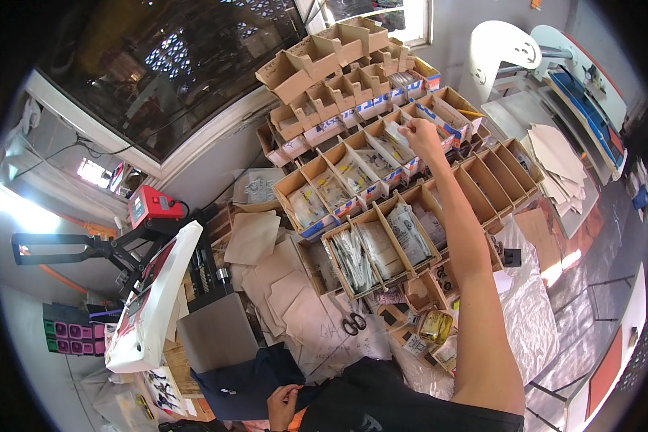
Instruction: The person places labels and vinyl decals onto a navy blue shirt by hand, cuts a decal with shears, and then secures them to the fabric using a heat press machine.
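My right hand (419,135) reaches into a divided cardboard box (311,232) at upper middle, fingers pinched on what looks like a pale packet (394,134) in one compartment. Nearby compartments hold small clear bags (352,175) with yellow bits. A nearer box (335,288) holds upright pale sachets (409,232). My left hand (282,403) is low in the picture beside dark navy fabric (230,394), its fingers curled; what they hold, if anything, is hidden.
Stacked cardboard organisers (288,75) stand behind. A heat press (155,209) and scissors (354,322) are left and below the boxes. Paper sheets (554,165) and another press (583,93) are at right, loose paper (252,237) at centre left.
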{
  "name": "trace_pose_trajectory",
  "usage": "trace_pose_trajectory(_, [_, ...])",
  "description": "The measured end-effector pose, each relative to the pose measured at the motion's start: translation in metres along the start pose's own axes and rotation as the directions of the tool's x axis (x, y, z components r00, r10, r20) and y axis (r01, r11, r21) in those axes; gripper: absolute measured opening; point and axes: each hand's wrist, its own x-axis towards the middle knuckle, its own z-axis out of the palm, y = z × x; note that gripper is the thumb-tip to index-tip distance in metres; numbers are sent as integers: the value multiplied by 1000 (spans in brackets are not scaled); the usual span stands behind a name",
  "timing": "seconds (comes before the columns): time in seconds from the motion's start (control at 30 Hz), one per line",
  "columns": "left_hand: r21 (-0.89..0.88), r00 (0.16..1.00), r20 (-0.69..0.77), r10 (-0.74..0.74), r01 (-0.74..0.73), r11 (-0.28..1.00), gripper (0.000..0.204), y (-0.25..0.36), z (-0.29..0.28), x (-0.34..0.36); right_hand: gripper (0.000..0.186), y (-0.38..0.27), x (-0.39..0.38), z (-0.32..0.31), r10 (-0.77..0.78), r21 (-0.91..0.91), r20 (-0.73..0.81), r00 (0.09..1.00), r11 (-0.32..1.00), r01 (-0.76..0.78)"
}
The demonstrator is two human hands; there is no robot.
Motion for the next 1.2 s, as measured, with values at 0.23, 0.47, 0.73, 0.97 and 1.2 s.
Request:
trace_pose_trajectory(0.23, [-24, 1000, 11, 4, -4, 1000, 17, 1, 4, -5, 30, 4, 0, 8, -106, -95, -86, 991, 991, 98])
trace_pose_trajectory(0.47, [-28, 1000, 25, -8, 9, 1000, 16, 7, 3, -4, 24, 10, 3, 5, -81, 53, -88, 993, 995, 86])
trace_pose_trajectory(0.73, [-377, 995, -68, 72, -92, 922, 19, 1, 15, 15, 18, -76, -71, 11, -48, 330, -5, 999, 943, 47])
trace_pose_trajectory(0.97, [-790, 997, 42, 67, -8, 613, 47, 74, 9, 83, 10, -136, -310, 87, -545, 563, 525, 654, 798, 214])
trace_pose_trajectory(1.2, [-855, 973, 196, 120, 110, 508, 58, 62, 21, 77, 10, -147, -329, 66, -750, 503, 417, 514, 661, 556])
